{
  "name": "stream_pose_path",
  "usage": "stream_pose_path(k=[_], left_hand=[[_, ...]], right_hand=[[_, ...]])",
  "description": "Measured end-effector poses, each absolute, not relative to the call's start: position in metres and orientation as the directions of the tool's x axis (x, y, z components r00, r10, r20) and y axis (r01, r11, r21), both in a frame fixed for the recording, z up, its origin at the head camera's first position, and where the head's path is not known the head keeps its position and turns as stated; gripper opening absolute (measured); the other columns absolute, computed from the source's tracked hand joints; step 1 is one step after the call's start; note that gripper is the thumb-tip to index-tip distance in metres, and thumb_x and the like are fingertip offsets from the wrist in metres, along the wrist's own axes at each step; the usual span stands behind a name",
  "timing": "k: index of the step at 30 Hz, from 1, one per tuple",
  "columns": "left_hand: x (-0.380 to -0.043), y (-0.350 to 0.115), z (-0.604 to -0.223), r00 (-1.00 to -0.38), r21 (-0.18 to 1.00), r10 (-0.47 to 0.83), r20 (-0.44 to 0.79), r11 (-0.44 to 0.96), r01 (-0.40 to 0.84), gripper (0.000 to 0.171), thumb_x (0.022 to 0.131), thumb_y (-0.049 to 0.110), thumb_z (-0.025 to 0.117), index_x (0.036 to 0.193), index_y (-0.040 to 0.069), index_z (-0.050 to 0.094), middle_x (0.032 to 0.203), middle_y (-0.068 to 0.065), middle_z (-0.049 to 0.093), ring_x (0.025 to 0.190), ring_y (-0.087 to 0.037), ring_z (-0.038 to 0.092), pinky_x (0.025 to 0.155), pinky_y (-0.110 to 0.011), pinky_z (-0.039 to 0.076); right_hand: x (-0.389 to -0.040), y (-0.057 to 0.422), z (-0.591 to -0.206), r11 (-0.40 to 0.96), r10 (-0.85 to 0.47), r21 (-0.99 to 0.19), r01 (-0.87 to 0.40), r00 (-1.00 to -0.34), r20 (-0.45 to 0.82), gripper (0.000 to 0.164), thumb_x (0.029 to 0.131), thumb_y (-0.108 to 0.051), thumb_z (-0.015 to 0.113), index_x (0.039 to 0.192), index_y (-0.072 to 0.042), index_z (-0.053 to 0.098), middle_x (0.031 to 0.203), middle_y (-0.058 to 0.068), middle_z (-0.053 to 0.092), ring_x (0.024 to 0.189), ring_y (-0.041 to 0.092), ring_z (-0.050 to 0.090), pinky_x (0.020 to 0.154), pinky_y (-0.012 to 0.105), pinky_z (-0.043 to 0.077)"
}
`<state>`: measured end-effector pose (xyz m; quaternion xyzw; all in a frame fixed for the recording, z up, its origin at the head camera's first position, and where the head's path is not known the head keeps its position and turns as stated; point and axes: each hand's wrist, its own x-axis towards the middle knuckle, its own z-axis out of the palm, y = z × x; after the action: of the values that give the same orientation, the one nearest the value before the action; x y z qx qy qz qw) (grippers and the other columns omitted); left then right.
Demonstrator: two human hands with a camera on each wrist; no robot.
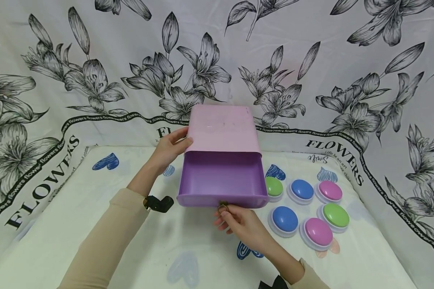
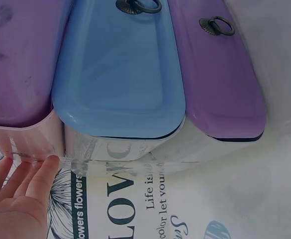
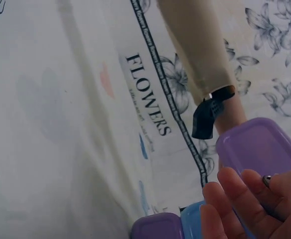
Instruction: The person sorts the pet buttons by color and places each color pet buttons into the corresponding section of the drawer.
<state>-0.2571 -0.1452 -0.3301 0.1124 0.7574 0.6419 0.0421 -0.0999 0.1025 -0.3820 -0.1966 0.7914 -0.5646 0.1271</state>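
A drawer cabinet with a pink top (image 1: 222,128) stands in the middle, its purple top drawer (image 1: 222,176) pulled out so the inside floor shows. My left hand (image 1: 170,148) steadies the cabinet's left side, thumb near the top edge; in the left wrist view its straight fingertips touch the pink casing (image 2: 36,139). At the drawer's front, my right hand (image 1: 240,224) pinches the small metal ring pull (image 1: 222,208) between thumb and finger. Lower down, a blue drawer (image 2: 120,69) and another purple drawer (image 2: 225,74) are closed, each with its own ring pull.
Right of the cabinet, several round domed buttons on white bases lie on the cloth, among them a blue button (image 1: 285,219), a pink button (image 1: 318,232) and a green button (image 1: 335,215). Behind hangs a flower-printed cloth (image 1: 209,24).
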Motion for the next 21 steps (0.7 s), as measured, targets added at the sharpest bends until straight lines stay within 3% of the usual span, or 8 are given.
stream_pose_path(k=[10,21], left_hand=[[-0.242,-0.142,-0.313,-0.970,0.986,0.237,0.056,0.138,0.091,0.060,0.092,0.022,0.056,0.144,0.007,0.029,0.149,-0.011,0.029,0.134,-0.028,0.033,0.108,-0.040,0.035],[-0.256,-0.145,-0.330,-0.971,0.984,0.227,0.075,0.142,0.109,0.062,0.090,0.031,0.060,0.144,0.017,0.033,0.148,-0.003,0.031,0.133,-0.023,0.034,0.106,-0.038,0.037]], right_hand=[[-0.089,0.105,-0.388,0.276,-0.484,-0.945,-0.178,-0.875,0.023,0.031,0.098,-0.031,0.045,0.106,-0.007,0.063,0.090,0.004,0.068,0.080,0.021,0.066,0.064,0.031,0.058],[-0.082,0.107,-0.390,0.271,-0.502,-0.940,-0.207,-0.864,0.046,0.031,0.098,-0.030,0.046,0.105,-0.004,0.063,0.089,0.005,0.069,0.078,0.016,0.066,0.063,0.031,0.058]])
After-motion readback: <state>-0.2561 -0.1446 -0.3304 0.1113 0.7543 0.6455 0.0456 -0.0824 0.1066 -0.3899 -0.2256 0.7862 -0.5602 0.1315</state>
